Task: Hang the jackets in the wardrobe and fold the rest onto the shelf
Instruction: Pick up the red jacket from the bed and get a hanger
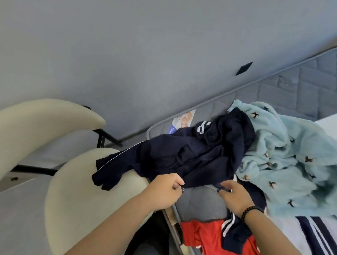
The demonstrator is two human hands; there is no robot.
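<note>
Head view: at frame centre, left hand (165, 188) and right hand (234, 195) each pinch the hem of a navy jacket (191, 156) draped from mattress (316, 80) onto chair (70, 200), beside a blue fleece (296, 160).

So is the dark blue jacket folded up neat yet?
No. The dark blue jacket lies crumpled, one sleeve draped over the chair; both hands grip its near edge.
</note>
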